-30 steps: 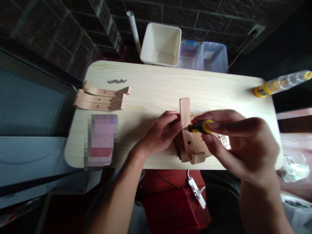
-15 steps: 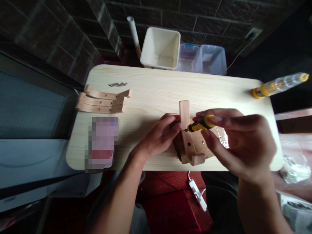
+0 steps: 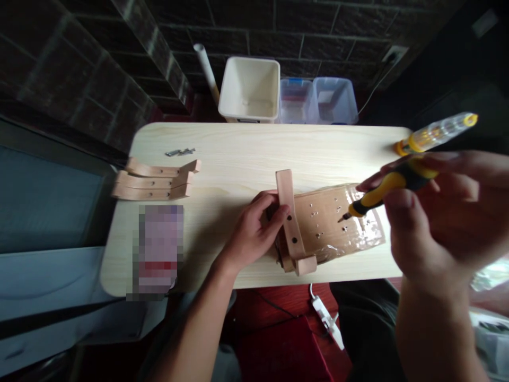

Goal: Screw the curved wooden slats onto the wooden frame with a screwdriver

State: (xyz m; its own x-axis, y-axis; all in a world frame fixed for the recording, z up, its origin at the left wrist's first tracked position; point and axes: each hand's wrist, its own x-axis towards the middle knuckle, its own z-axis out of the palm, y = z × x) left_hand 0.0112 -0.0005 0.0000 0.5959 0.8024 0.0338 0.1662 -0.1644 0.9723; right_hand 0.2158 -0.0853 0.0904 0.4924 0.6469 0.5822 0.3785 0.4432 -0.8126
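My left hand [image 3: 260,223] grips a curved wooden hook [image 3: 287,199] at its upper middle, thumb on the front face. Two dark holes or screw heads show in the hook, and its curled end points toward me. It lies on the left end of a cardboard box [image 3: 324,212] that is taped with clear tape and dotted with small holes. In my right hand [image 3: 433,201] is a yellow and black screwdriver [image 3: 382,188], raised above the box. Its tip points down and left, apart from the hook.
Several matching wooden hooks [image 3: 153,183] and a small pile of screws [image 3: 180,152] lie at the table's left. A pixelated flat object [image 3: 159,246] is in front of them. A clear-bodied tool holder [image 3: 437,135] stands at the far right. Plastic bins [image 3: 249,87] are behind the table [image 3: 222,143].
My right hand has lifted the screwdriver off the hook and drawn it to the right. My left hand still holds the hook on the box. The view has shifted slightly.
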